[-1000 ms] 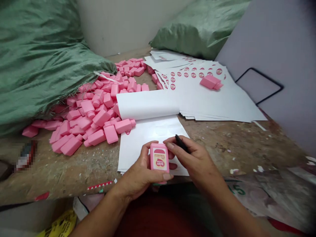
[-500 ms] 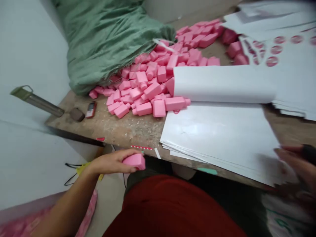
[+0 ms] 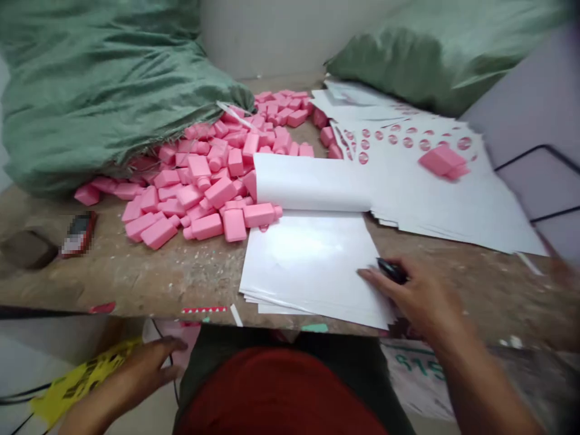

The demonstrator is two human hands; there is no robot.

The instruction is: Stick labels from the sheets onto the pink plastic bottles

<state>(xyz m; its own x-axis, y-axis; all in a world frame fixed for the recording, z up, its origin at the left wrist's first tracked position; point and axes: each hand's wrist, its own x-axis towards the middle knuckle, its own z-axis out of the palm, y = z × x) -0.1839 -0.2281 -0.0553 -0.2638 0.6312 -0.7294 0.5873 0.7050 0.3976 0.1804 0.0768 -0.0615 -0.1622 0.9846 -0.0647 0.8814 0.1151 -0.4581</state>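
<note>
Nearest, at the left and below the table's edge, the left hand (image 3: 154,362) is partly open, its thumb and fingers apart with nothing visible between them; half a second ago it held a pink bottle, and where that one lies now cannot be told. Farther right, the right hand (image 3: 419,296), blurred, has its fingers curled round a black tool (image 3: 392,270) over the right edge of the near white sheets (image 3: 308,266); it held the tool in both earlier views too. The top sheet's far part is folded over in a roll (image 3: 312,184), as before. To the left, the heap of pink bottles (image 3: 194,193) looks unchanged, one bottle (image 3: 260,215) resting on the sheets' left edge. Beyond, at the right, a single bottle (image 3: 443,162) lies on the sheets of round labels (image 3: 426,205). Farthest stand green sacks (image 3: 118,90), left and right.
</note>
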